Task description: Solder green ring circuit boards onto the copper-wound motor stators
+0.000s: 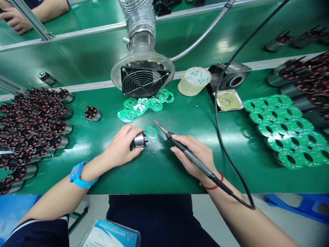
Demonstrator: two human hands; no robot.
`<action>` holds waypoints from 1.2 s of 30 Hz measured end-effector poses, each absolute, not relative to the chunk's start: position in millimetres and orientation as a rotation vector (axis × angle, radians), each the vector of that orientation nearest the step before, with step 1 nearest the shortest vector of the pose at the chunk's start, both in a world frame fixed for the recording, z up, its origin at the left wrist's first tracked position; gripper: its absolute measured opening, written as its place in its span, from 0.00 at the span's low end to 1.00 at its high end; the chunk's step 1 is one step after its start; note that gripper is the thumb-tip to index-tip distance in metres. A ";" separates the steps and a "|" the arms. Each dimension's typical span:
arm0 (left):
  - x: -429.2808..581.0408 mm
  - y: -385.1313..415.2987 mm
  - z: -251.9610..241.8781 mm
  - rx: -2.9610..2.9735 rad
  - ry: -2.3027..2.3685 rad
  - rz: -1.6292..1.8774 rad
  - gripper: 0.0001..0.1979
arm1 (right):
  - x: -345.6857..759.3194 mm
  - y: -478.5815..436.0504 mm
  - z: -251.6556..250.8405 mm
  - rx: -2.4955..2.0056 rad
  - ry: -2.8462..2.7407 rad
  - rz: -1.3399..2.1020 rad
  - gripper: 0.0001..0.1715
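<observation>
My left hand (125, 145) is closed round a motor stator (139, 140), a short metal cylinder lying on its side with its dark pins facing right. Just beyond those pins a green ring-shaped circuit board (151, 132) lies on the table; whether the two touch I cannot tell. In my right hand (192, 154) is a soldering iron (187, 153), gripped like a pen. Its tip points up and left, a short way right of the ring board and apart from it. Loose ring boards (140, 106) are heaped under the fan.
Rows of stators (33, 127) fill the left side, with one single stator (92, 113) nearby. A fume extractor fan (144, 80) hangs ahead. Behind right are a tape roll (194, 81) and an iron stand (228, 80). Board-topped stators (285, 127) stand right. The iron's cord (218, 116) loops across.
</observation>
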State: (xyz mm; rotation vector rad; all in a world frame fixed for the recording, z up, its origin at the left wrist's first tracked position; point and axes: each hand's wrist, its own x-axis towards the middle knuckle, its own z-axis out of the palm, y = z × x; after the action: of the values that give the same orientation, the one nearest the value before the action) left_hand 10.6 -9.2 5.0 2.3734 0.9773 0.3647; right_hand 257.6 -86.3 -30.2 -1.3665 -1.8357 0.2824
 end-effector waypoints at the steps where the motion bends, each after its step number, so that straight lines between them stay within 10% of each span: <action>1: 10.5 -9.5 4.7 2.379 0.974 0.367 0.20 | 257.7 -86.1 -30.7 -1.365 -1.867 0.269 0.14; 18: 7.0 -15.2 9.2 1.675 0.908 0.474 0.22 | 208.2 -60.8 -5.7 -1.454 -1.421 0.792 0.17; 36: -5.0 4.5 2.3 2.381 0.785 0.232 0.21 | 197.2 -73.0 -11.7 -1.523 -1.664 0.756 0.27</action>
State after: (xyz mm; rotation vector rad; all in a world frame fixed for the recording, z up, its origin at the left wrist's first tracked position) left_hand -5.0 4.5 2.3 2.3813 0.7849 0.2319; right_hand 197.2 -73.0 -11.7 -1.5225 -1.6637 0.7559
